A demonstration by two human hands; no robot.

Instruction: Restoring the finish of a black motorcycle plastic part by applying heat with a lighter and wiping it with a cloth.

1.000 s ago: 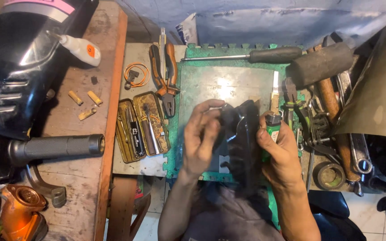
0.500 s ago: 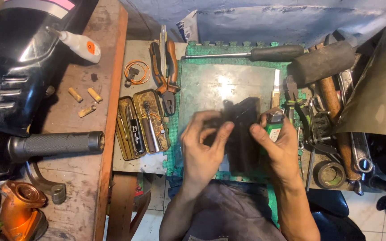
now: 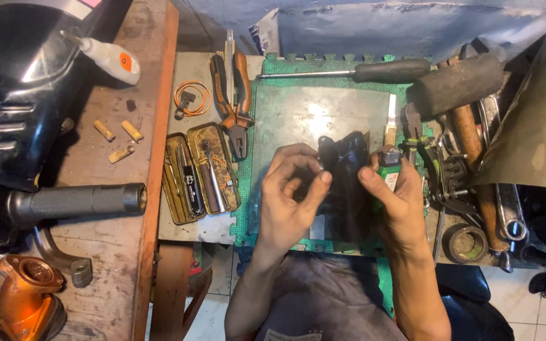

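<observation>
Overhead view of a cluttered work surface [image 3: 323, 113] w/ a green mat. Left hand [image 3: 289, 202] pinches the edge of a black flexible piece [image 3: 345, 183], fingers curled closed on it. Right hand [image 3: 399, 202] grips the piece's other side, also holding a green lighter [image 3: 388, 169]. Piece sits over the mat's centre, btwn both hands. Orange-handled pliers [image 3: 235, 95] lie just left; a screwdriver [image 3: 361, 69] above.

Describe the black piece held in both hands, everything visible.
The black piece is dark, glossy and irregular in outline, apparently plastic or rubber. It is held roughly upright over the green mat. The left hand pinches its left edge; the right hand grips its right side along with a small green lighter. Its lower part is hidden.
</observation>
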